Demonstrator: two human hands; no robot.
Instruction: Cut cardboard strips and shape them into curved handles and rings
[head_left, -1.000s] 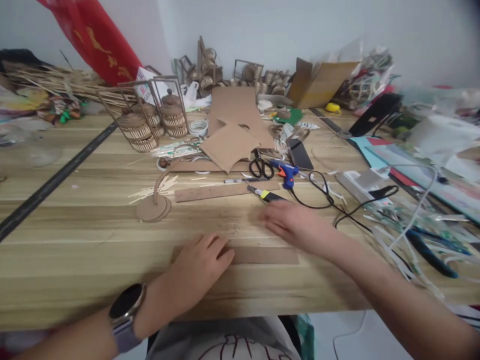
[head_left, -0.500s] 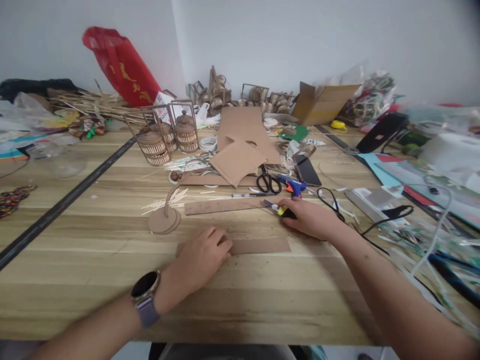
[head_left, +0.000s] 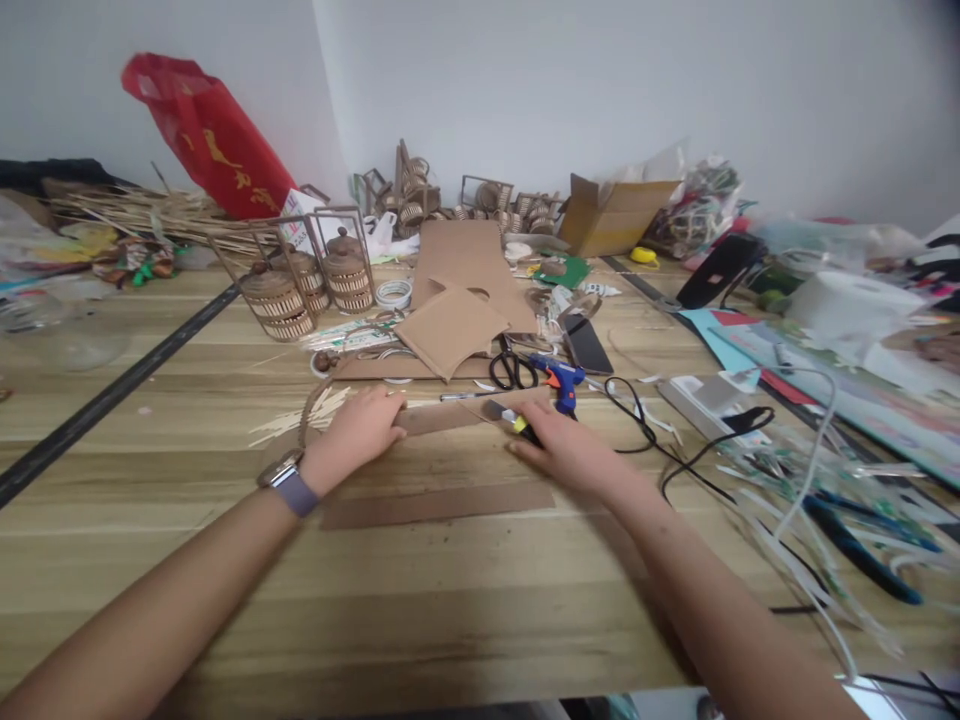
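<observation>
My left hand (head_left: 361,428), with a watch (head_left: 283,470) on its wrist, lies over the left end of the farther brown cardboard strip (head_left: 450,412). Its thumb and fingers curl around that end, partly hiding it. My right hand (head_left: 564,442) is closed around a yellow and black utility knife (head_left: 523,426), whose blade points left over the same strip. A second cardboard strip (head_left: 439,506) lies flat, closer to me, with neither hand on it. Behind my left wrist, round cardboard discs (head_left: 279,446) are mostly covered.
Thin sticks (head_left: 296,418) lie left of my left hand. Beyond the strips are black scissors (head_left: 514,370), a blue glue gun (head_left: 564,380), a phone (head_left: 587,343) and cardboard sheets (head_left: 452,328). Small lantern-like baskets (head_left: 349,275) stand back left. A power strip (head_left: 709,408) and cables lie right.
My left hand has left the near strip and moved forward and left to the farther one. My right hand still holds the knife. The view has shifted slightly right.
</observation>
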